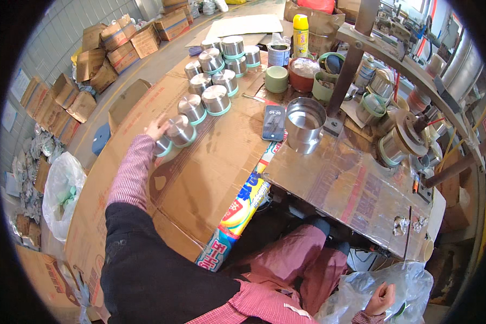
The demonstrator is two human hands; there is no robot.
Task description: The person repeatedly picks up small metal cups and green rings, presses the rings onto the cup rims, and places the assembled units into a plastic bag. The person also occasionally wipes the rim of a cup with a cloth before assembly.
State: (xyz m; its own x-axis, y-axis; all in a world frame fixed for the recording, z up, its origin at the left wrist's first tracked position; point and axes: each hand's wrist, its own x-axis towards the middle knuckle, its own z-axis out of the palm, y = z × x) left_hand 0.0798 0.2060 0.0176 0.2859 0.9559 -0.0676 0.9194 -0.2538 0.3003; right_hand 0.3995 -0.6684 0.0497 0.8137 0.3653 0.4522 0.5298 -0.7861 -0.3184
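Observation:
At the front left of a group of short silver metal cylinders with pale green bottom rims, my left hand (155, 129) has its fingers closed around the top of one metal cylinder (163, 146). Another metal cylinder (180, 131) stands right beside it, close to my fingertips. The rest of the group (216, 99) runs away toward the back, with a few stacked on others. Low on the right, my right hand (382, 298) is curled over a clear plastic bag (340, 302); what its fingers hold, if anything, is hidden.
Cardboard (200, 178) covers the table. A phone (274, 122) lies beside a wide steel vessel (305, 125). Behind are a green cup (276, 79), a red bowl (303, 75) and a yellow spray can (301, 35). A metal-framed press (351, 70) stands to the right. Cartons (113, 48) line the wall.

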